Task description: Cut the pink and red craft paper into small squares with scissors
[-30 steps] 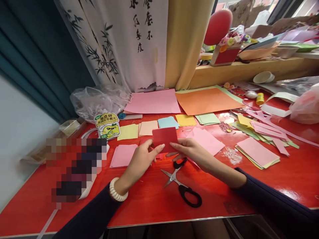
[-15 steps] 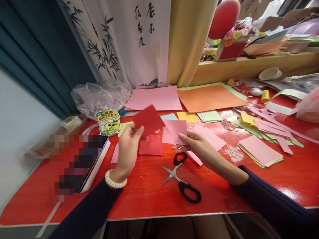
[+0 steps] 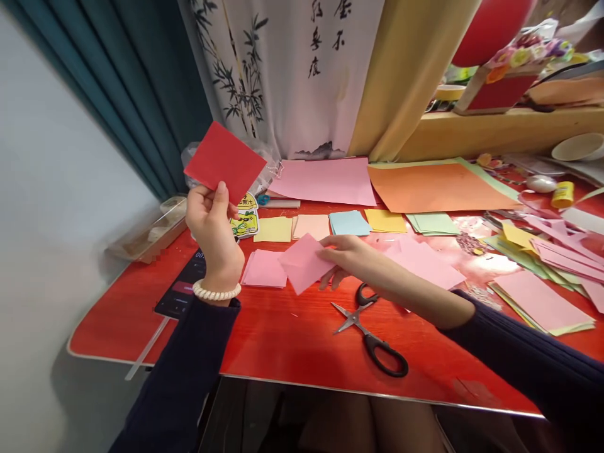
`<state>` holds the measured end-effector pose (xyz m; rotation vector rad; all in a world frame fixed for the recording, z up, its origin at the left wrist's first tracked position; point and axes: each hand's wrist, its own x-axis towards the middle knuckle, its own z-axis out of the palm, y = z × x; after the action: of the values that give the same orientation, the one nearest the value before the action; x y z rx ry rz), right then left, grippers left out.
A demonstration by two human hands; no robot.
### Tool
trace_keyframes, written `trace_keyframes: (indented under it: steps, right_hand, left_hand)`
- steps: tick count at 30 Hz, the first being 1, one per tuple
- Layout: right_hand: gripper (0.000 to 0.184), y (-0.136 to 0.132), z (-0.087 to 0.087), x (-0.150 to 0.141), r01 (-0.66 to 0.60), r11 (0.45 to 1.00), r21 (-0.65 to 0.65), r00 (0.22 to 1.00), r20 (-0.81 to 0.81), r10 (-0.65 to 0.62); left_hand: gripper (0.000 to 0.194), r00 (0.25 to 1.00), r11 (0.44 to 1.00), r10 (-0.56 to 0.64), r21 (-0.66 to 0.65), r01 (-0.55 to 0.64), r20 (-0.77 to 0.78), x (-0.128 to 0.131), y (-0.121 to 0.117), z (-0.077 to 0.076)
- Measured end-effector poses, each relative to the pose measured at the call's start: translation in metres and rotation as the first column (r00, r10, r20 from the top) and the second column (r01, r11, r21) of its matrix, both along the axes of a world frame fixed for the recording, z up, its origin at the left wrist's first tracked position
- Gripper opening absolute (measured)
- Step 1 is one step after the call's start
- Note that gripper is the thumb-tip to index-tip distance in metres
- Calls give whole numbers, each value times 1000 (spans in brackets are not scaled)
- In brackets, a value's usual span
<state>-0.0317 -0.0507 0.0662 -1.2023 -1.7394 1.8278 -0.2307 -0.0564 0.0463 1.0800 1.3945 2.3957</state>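
Note:
My left hand (image 3: 212, 211) is raised at the left, pinching a red square of paper (image 3: 225, 160) by its lower edge. A pink square of paper (image 3: 304, 264) is held between the thumb and fingers of my right hand (image 3: 346, 255), low over the table. Just left of it lies a stack of pink squares (image 3: 264, 269), partly covered by the held sheet. Black-handled scissors (image 3: 365, 330) rest with their blades apart, in front of my right hand. Behind the hands is a row of yellow squares (image 3: 272, 229), peach squares (image 3: 310, 226) and blue squares (image 3: 349, 223).
Large pink sheets (image 3: 325, 182) and orange sheets (image 3: 438, 185) lie at the back. Paper strips (image 3: 564, 248) and a pile of pink paper (image 3: 542, 299) are on the right. A phone (image 3: 182, 286) lies left, before a clear box (image 3: 146, 233). The front table edge (image 3: 377, 395) runs below the scissors.
My left hand has lifted the red square up and to the left. My right hand has brought the pink square, now turned cornerwise, toward the pink stack. The view has shifted left.

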Motion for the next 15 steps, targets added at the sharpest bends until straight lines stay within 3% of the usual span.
trace_keyframes:
  steps: [5,10,13,15]
  right_hand:
    - [20,-5,-23,-41,-42,984,-174,978,-208,5]
    - [47,-9,-46,-50,-199,956,-216,970,-181,161]
    - [64,-5,-41,-38,-301,948,-105,954,-54,296]
    - [65,1,-29,-26,-253,963,92,967,7,253]
  left_hand:
    - [14,1000,1000,16,13,-16,-12,-2,1,0]
    - [14,1000,1000,9,-13,-9,-7,0,-4,4]
    - [14,999,999,-28,-46,27,-34,-1,-5,5]
    - [13,991,987,-111,-126,102,-71,-1,-5,4]
